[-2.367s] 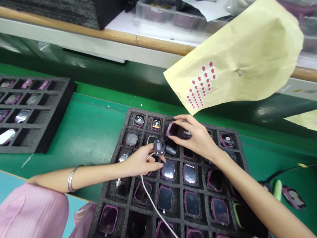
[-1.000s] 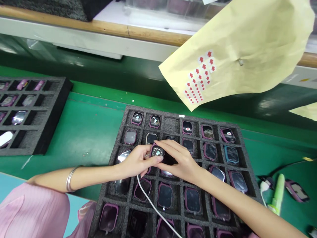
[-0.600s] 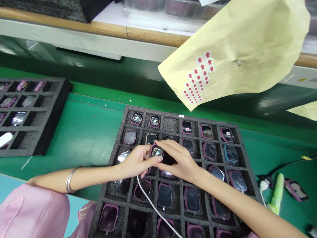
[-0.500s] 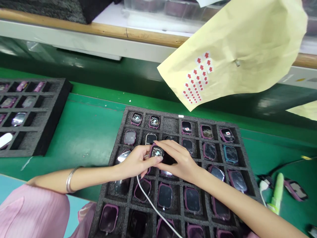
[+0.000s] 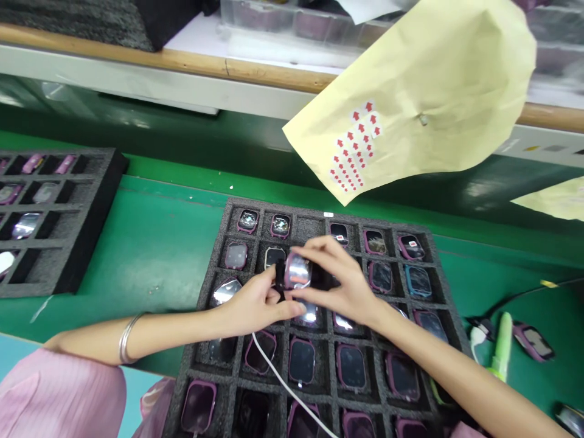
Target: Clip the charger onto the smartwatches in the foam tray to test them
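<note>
My right hand (image 5: 344,281) pinches a purple-framed smartwatch (image 5: 298,272) by its edges, its shiny face turned up and catching the light. Right beside the watch, my left hand (image 5: 258,304) is closed on a small black piece (image 5: 280,277); its exact kind is unclear. From under the left hand a white cable (image 5: 280,380) runs down across the tray. Both hands are above a dark foam tray (image 5: 312,230) whose compartments hold several smartwatches, mostly purple-framed, and one blue-framed watch (image 5: 418,281). Two watches at the back left, one a lit watch (image 5: 280,225), show bright displays.
Another foam tray (image 5: 93,228) with watch parts stands at the left. A yellow sheet (image 5: 438,79) with red arrow stickers hangs from the shelf edge. To the right lie a green stick-like object (image 5: 504,344), a loose purple watch (image 5: 533,340) and a white plug (image 5: 478,334).
The watch has come away from the left hand to the right and turned, so its lit display no longer shows. The black piece is now visible in the left hand. The view has shifted slightly.
</note>
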A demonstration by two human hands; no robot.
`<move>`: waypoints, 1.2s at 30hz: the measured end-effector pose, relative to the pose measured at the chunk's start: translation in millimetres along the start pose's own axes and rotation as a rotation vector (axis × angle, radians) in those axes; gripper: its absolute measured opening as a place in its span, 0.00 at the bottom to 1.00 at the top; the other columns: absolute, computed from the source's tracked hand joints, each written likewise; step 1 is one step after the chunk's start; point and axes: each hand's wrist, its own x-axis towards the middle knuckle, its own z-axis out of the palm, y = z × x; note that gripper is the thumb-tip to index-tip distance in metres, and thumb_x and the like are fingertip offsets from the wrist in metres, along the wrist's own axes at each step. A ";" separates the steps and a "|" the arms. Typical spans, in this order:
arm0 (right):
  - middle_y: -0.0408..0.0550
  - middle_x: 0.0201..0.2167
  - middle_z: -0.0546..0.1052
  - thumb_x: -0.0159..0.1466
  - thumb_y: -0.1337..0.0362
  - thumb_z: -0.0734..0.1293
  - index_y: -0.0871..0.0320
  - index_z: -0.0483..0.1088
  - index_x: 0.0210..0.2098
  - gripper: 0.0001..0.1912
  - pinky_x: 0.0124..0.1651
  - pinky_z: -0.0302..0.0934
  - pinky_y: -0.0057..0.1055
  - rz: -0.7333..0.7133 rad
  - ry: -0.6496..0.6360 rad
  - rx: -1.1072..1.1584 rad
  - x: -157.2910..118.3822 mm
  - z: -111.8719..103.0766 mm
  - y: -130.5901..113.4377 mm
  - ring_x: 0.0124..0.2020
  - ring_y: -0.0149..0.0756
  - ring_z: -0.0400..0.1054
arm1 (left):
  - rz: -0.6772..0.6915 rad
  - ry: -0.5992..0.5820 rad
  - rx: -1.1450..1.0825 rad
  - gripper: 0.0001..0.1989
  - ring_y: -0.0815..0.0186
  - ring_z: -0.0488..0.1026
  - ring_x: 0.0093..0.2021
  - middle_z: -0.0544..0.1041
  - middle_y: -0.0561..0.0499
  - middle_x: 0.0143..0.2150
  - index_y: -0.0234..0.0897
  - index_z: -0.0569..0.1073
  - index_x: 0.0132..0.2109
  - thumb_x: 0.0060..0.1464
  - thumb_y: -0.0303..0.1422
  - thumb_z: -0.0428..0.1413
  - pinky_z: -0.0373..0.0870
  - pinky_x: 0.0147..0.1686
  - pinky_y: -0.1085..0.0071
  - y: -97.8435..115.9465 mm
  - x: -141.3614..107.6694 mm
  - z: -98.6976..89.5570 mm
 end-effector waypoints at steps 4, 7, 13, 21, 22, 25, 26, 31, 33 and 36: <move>0.53 0.42 0.68 0.61 0.58 0.71 0.57 0.68 0.54 0.23 0.49 0.64 0.44 0.112 0.076 -0.208 16.4 -21.0 25.0 0.45 0.46 0.66 | -0.025 -0.068 0.028 0.18 0.77 0.54 0.22 0.64 0.57 0.34 0.37 0.62 0.45 0.54 0.42 0.58 0.52 0.20 0.77 3.7 -3.2 2.8; 0.56 0.44 0.70 0.61 0.56 0.70 0.59 0.65 0.57 0.28 0.49 0.63 0.49 0.128 -0.069 -0.371 19.3 -34.6 41.6 0.46 0.50 0.66 | -0.006 -0.072 0.066 0.15 0.76 0.56 0.24 0.66 0.55 0.37 0.38 0.63 0.47 0.56 0.40 0.56 0.55 0.22 0.76 7.6 -2.2 8.0; 0.56 0.41 0.73 0.63 0.64 0.69 0.62 0.72 0.49 0.15 0.46 0.64 0.45 0.111 -0.302 -0.522 12.5 -76.6 43.9 0.43 0.48 0.68 | -0.088 -0.054 -0.090 0.19 0.80 0.51 0.18 0.66 0.56 0.37 0.39 0.61 0.50 0.56 0.40 0.55 0.47 0.14 0.78 16.9 16.8 25.0; 0.56 0.45 0.69 0.60 0.58 0.72 0.63 0.70 0.49 0.22 0.44 0.63 0.37 0.250 -0.342 -0.612 -3.4 -67.5 43.6 0.46 0.45 0.65 | -0.017 -0.215 0.129 0.18 0.65 0.71 0.38 0.73 0.49 0.43 0.42 0.65 0.54 0.58 0.39 0.55 0.69 0.36 0.72 -5.3 20.0 19.0; 0.56 0.45 0.69 0.60 0.58 0.72 0.63 0.70 0.49 0.22 0.44 0.63 0.37 0.264 -0.329 -0.621 -6.5 -64.0 43.6 0.46 0.45 0.65 | -0.028 -0.216 0.155 0.18 0.63 0.72 0.41 0.73 0.49 0.46 0.43 0.65 0.54 0.58 0.39 0.55 0.70 0.39 0.70 -7.7 17.5 15.4; 0.55 0.45 0.70 0.59 0.57 0.73 0.62 0.70 0.47 0.20 0.43 0.62 0.37 0.285 -0.269 -0.631 -15.9 -54.4 39.8 0.46 0.45 0.66 | -0.060 -0.199 0.185 0.19 0.59 0.72 0.46 0.74 0.49 0.48 0.44 0.65 0.55 0.58 0.40 0.55 0.70 0.45 0.66 -8.8 9.0 7.7; 0.56 0.44 0.71 0.59 0.58 0.73 0.62 0.70 0.46 0.20 0.43 0.62 0.38 0.285 -0.237 -0.630 -18.5 -52.0 37.1 0.45 0.45 0.66 | -0.068 -0.191 0.184 0.19 0.59 0.72 0.46 0.74 0.49 0.47 0.43 0.66 0.54 0.57 0.40 0.55 0.70 0.45 0.66 -7.2 6.5 6.9; 0.60 0.44 0.73 0.62 0.58 0.70 0.65 0.68 0.48 0.20 0.49 0.59 0.48 0.244 0.004 -0.580 -24.7 -49.2 11.3 0.47 0.51 0.66 | -0.068 -0.142 0.162 0.17 0.70 0.69 0.29 0.73 0.49 0.41 0.37 0.67 0.47 0.54 0.40 0.58 0.68 0.27 0.76 6.5 4.1 13.1; 0.58 0.45 0.72 0.63 0.57 0.69 0.63 0.66 0.51 0.21 0.51 0.59 0.46 0.194 0.104 -0.494 -26.1 -48.5 -3.8 0.48 0.48 0.67 | -0.107 -0.155 0.146 0.19 0.77 0.60 0.20 0.72 0.48 0.44 0.36 0.66 0.45 0.52 0.41 0.60 0.55 0.14 0.79 10.0 6.7 15.8; 0.53 0.45 0.73 0.61 0.57 0.71 0.59 0.65 0.52 0.23 0.48 0.64 0.39 0.025 0.028 -0.192 -30.7 -39.8 -23.1 0.46 0.43 0.69 | -0.104 -0.190 0.081 0.21 0.80 0.55 0.19 0.70 0.49 0.43 0.35 0.65 0.48 0.51 0.39 0.61 0.49 0.14 0.80 10.2 9.3 16.0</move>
